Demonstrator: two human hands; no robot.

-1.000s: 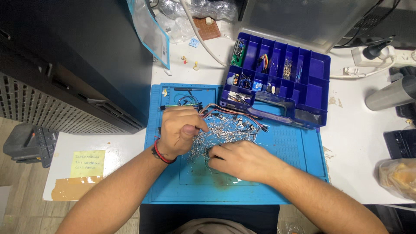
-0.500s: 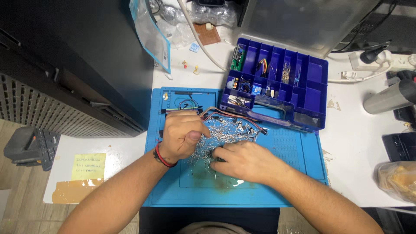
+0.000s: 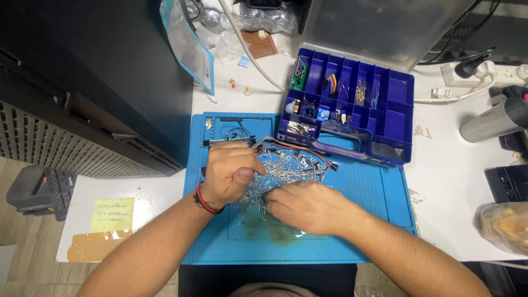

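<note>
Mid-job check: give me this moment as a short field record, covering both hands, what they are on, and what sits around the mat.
left hand: left hand curled over the pile of small metal parts, fingers pinched; what it grips is hidden
right hand: right hand palm down on the pile's near edge
work surface: blue mat on a white table
wires: bundle of thin wires across the pile's far side
organiser: purple compartment box, open, on the mat's far right corner
left of mat: yellow note
right edge: grey cylinder
</note>
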